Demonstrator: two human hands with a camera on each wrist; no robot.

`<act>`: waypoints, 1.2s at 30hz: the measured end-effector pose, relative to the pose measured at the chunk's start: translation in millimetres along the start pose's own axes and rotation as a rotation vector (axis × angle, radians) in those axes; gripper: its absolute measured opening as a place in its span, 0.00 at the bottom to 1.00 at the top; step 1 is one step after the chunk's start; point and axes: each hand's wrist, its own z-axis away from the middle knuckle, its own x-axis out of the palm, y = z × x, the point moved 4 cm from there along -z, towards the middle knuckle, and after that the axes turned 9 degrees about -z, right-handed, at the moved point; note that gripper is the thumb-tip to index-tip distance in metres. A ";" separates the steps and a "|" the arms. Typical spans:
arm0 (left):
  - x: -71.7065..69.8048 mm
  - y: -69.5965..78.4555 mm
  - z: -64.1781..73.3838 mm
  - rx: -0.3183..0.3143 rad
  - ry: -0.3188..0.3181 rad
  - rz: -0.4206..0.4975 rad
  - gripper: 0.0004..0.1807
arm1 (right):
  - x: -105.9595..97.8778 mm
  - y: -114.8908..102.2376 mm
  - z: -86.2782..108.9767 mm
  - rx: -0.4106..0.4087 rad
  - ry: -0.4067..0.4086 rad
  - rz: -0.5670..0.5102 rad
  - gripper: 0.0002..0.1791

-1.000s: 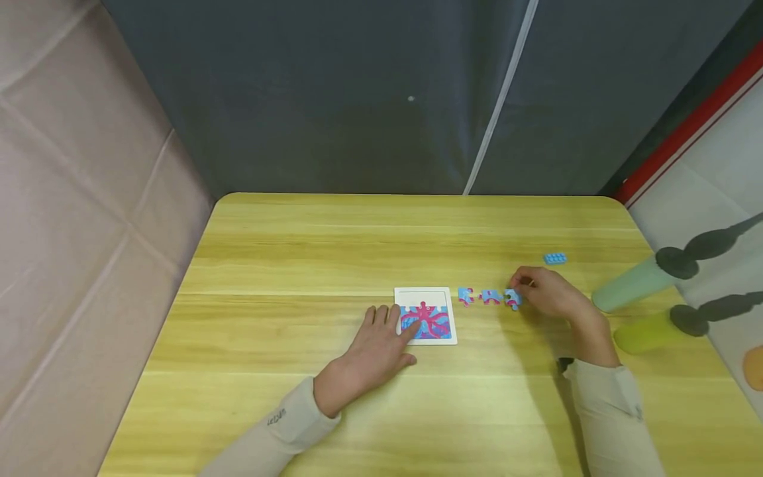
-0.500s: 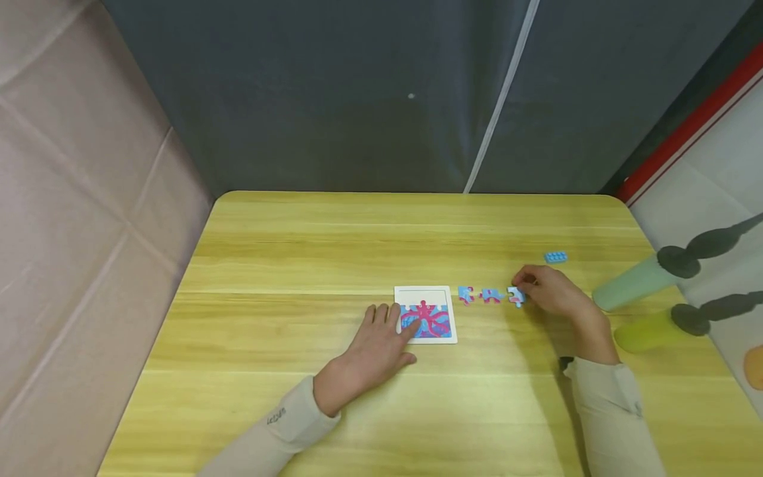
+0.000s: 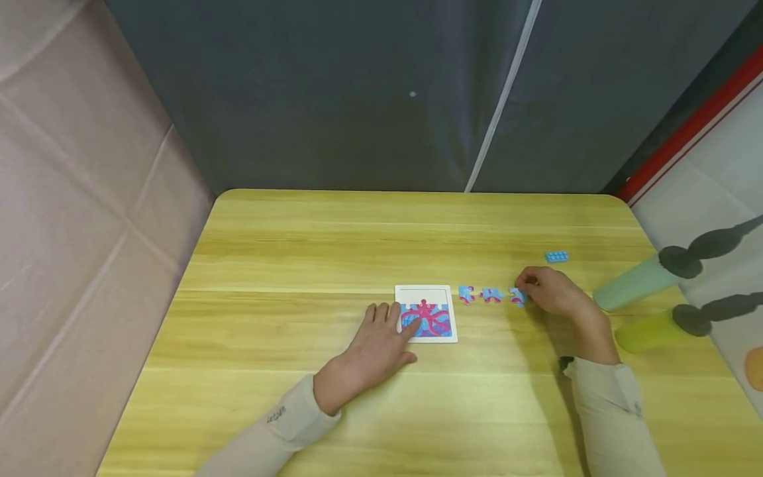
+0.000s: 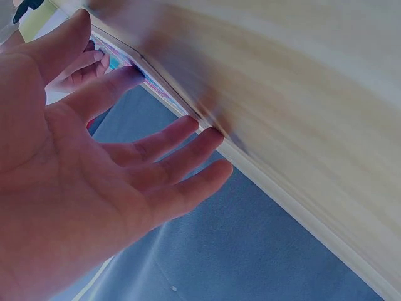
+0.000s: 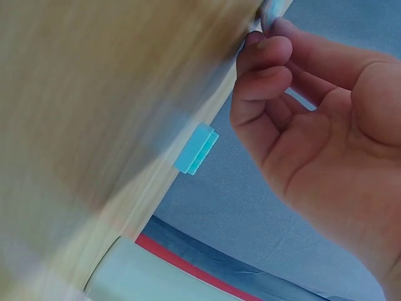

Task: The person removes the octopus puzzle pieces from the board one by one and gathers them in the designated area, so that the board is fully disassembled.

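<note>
My left hand [image 3: 374, 354] lies with fingers spread at the lower left of a white puzzle tray [image 3: 453, 324], its index finger over the pink octopus picture [image 3: 435, 311]. The left wrist view shows those fingers [image 4: 182, 188] nearly straight along the tray's edge. Assembled pieces fill the lower part of the tray, while its upper strip shows bare white. To the right, my right hand [image 3: 551, 291] pinches a blue-and-pink puzzle piece [image 3: 517, 297] between thumb and fingertips. The right wrist view catches only part of that piece [image 5: 273, 11]. Two loose puzzle pieces [image 3: 467, 295] [image 3: 491, 295] lie between tray and hand.
A blue toy building brick [image 3: 557, 256] sits beyond my right hand. Near the table's right side are a pale green cylinder [image 3: 632, 285] and a yellow-green one [image 3: 646, 331], both with dark ends. The wooden table [image 3: 334, 238] meets a dark curtain [image 3: 334, 99] at the back.
The puzzle piece in my right hand has turned and shifted slightly to the right. My left hand keeps its place on the tray.
</note>
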 end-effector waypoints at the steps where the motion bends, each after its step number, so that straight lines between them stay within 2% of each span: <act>1: -0.1 -0.1 0.0 -0.001 -0.004 0.001 0.35 | -0.1 -0.1 0.0 0.000 0.001 0.000 0.08; 7: -0.5 -0.4 0.2 0.000 -0.013 0.005 0.35 | 0.6 -4.1 0.9 0.002 0.024 -0.014 0.10; 15: -1.8 -0.2 0.2 0.002 0.008 -0.017 0.35 | 3.3 -22.7 2.8 -0.018 0.047 -0.044 0.12; 23: -2.1 1.4 0.6 -0.002 0.005 -0.041 0.35 | 2.7 -39.9 9.0 -0.042 0.035 -0.073 0.15; 30: -2.8 1.9 2.3 0.000 0.052 -0.059 0.32 | 5.9 -51.6 9.1 -0.069 0.038 -0.085 0.14; 36: -5.3 2.4 2.0 0.008 0.046 -0.035 0.31 | 10.9 -55.6 7.9 -0.083 0.033 -0.095 0.15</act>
